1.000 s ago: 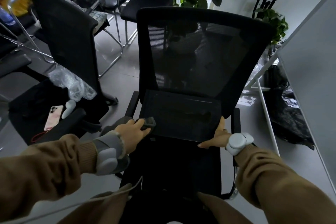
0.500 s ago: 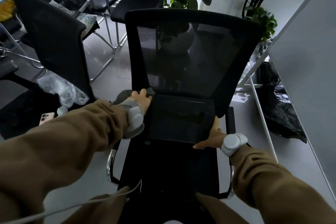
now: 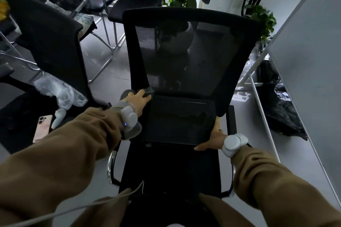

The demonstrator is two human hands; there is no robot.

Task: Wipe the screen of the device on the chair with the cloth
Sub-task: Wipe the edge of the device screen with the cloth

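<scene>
Far left: pink-backed phone (image 3: 42,128) lies on a dark surface, a white elongated object (image 3: 58,118) just beside it, crumpled clear plastic (image 3: 59,91) behind both. Black chair back (image 3: 49,42) stands upright above them.

Left hand (image 3: 137,100), brown sleeve, grey wrist unit with a small blue light on. Palm down at the tablet's upper-left corner, fingers pressing a grey cloth (image 3: 146,92) against that corner. Grip is flat on the cloth, fingers extended rather than curled around it. Cloth sits at the junction of tablet top edge and the chair's mesh back; part of it shows behind the hand too.

Centre: tablet (image 3: 180,120), dark screen facing up and toward the camera, propped tilted on the mesh office chair (image 3: 191,57). Top edge leans on the backrest, bottom edge on the seat. Screen is off or very dark, only faint reflections; can't tell smudges at this exposure.

White cable (image 3: 103,202) runs across the lower left foreground toward the seat front.

Right hand (image 3: 215,137), white wrist unit, holds the tablet's lower-right corner: thumb along the right edge, fingers under the bottom edge. Grip is clamped on the tablet.

Right: white shelf frame (image 3: 262,108), black plastic bag (image 3: 282,114) on the floor under it, potted plants (image 3: 258,14) behind the chair.
</scene>
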